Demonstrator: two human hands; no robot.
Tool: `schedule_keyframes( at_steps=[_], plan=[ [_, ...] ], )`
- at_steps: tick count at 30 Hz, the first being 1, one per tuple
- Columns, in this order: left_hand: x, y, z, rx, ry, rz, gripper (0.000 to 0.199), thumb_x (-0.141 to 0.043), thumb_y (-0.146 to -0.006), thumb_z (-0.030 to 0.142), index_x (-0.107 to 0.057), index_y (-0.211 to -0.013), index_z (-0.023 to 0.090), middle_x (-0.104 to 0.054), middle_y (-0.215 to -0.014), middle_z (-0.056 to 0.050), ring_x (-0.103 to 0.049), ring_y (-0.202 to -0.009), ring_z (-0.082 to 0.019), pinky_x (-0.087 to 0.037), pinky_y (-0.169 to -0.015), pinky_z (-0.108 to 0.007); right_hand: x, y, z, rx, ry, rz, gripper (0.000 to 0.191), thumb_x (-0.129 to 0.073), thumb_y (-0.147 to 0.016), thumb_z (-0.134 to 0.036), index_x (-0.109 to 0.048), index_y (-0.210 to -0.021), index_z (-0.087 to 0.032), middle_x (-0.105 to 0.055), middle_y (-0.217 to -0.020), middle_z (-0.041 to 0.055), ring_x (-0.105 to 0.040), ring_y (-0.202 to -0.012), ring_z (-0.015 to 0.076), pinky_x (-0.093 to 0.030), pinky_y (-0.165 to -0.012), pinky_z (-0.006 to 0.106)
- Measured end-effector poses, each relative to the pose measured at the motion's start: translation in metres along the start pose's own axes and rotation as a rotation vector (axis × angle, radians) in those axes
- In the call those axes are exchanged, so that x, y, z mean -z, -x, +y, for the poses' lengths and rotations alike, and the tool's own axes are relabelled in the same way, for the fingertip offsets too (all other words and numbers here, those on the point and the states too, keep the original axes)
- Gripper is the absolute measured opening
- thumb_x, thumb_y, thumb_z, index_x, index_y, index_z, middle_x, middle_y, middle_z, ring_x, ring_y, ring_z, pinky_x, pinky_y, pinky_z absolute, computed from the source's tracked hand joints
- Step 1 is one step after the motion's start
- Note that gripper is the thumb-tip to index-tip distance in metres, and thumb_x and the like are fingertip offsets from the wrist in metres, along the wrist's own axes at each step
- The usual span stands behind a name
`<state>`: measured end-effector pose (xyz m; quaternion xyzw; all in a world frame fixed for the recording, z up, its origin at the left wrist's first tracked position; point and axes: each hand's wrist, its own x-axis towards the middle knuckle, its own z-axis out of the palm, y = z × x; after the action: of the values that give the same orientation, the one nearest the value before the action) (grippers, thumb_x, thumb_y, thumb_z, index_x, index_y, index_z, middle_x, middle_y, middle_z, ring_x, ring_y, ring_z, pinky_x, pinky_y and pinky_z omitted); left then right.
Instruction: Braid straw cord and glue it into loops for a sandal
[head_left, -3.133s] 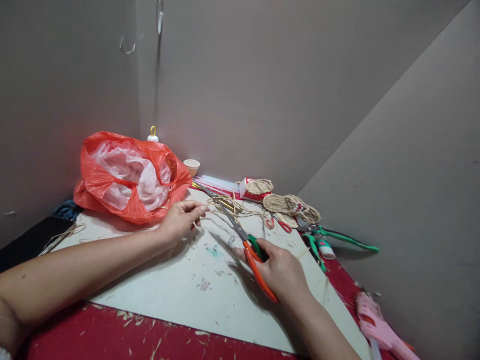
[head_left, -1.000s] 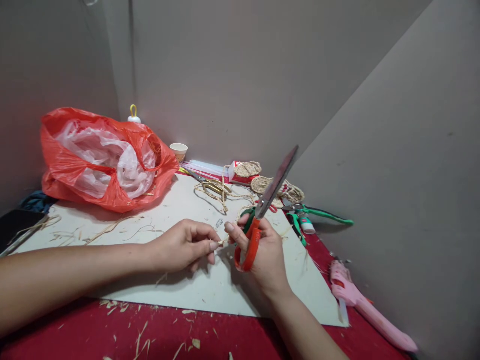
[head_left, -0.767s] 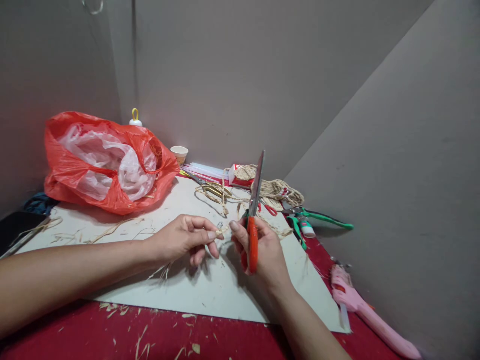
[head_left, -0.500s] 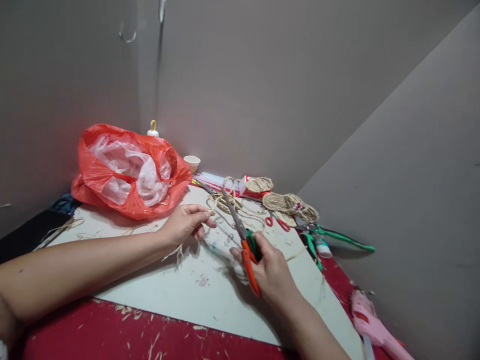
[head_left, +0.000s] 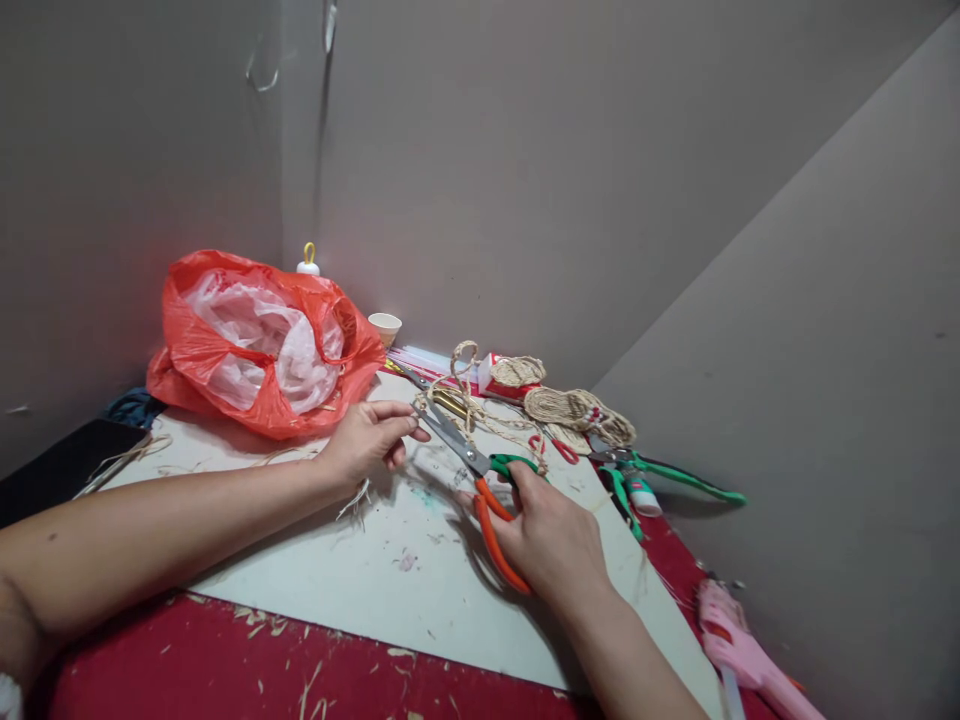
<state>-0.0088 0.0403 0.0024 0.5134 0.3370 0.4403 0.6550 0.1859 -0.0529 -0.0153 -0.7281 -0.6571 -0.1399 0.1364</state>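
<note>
My right hand (head_left: 551,530) grips a pair of scissors (head_left: 465,452), its orange and green handles spread apart. The blades point up and left, their tips close to the fingertips of my left hand (head_left: 373,440). Thumb and fingers of the left hand are pinched together on the end of a thin braided straw cord (head_left: 466,385). Loops of this cord rise behind the blades and trail to the right. Whether the blades touch the cord cannot be made out. Loose pale fibres (head_left: 356,500) stick out below my left hand.
A red plastic bag (head_left: 270,345) with white plastic inside stands at the back left. Woven straw pieces (head_left: 577,408), green-handled pliers (head_left: 675,472), and a paper cup (head_left: 385,327) lie along the back. A pink glue gun (head_left: 742,640) rests at the right. Straw scraps litter the white board (head_left: 450,620).
The scissors have tilted left, bringing their blades from pointing upward to beside my left fingertips. Their handles are wider apart. My left hand has barely moved.
</note>
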Motion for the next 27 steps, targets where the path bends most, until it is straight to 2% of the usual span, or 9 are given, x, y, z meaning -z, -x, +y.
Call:
schedule_keyframes(
  at_steps=[7,17,23,27],
  plan=[
    [0.001,0.000,-0.003,0.001,-0.007,-0.014,0.011,-0.064,-0.074,0.021,-0.064,-0.076,0.011,-0.069,-0.073,-0.004,-0.047,-0.038,-0.003,-0.034,-0.038,-0.017,-0.004,-0.001,0.002,-0.001,0.043,0.005,0.044,-0.048,-0.077,-0.066,-0.058,-0.087,-0.024,-0.068,-0.065,0.0025,-0.064,-0.060,0.0233,-0.028,-0.052,0.028],
    [0.002,-0.003,-0.006,-0.001,0.023,0.072,0.022,-0.071,-0.067,0.025,-0.068,-0.084,0.010,-0.062,-0.064,0.001,-0.040,-0.037,-0.002,-0.029,-0.037,-0.017,-0.002,-0.001,0.001,-0.020,0.028,-0.044,0.034,-0.047,-0.080,-0.056,-0.059,-0.075,-0.024,-0.065,-0.056,0.0012,-0.063,-0.056,0.0218,-0.024,-0.049,0.026],
    [0.002,-0.001,-0.005,-0.026,-0.012,0.084,0.022,-0.072,-0.067,0.027,-0.069,-0.081,0.010,-0.062,-0.065,0.001,-0.040,-0.039,-0.002,-0.028,-0.038,-0.017,0.002,-0.002,-0.002,-0.043,0.050,-0.021,0.041,-0.048,-0.077,-0.063,-0.062,-0.075,-0.024,-0.063,-0.054,0.0020,-0.060,-0.053,0.0212,-0.022,-0.050,0.027],
    [0.002,-0.002,-0.005,-0.005,-0.014,0.094,0.022,-0.072,-0.068,0.027,-0.070,-0.081,0.010,-0.061,-0.064,0.001,-0.040,-0.039,-0.002,-0.027,-0.038,-0.017,0.005,-0.001,-0.003,-0.072,0.044,-0.057,0.042,-0.050,-0.075,-0.065,-0.063,-0.074,-0.025,-0.063,-0.054,0.0022,-0.059,-0.054,0.0212,-0.021,-0.050,0.026]
  ],
)
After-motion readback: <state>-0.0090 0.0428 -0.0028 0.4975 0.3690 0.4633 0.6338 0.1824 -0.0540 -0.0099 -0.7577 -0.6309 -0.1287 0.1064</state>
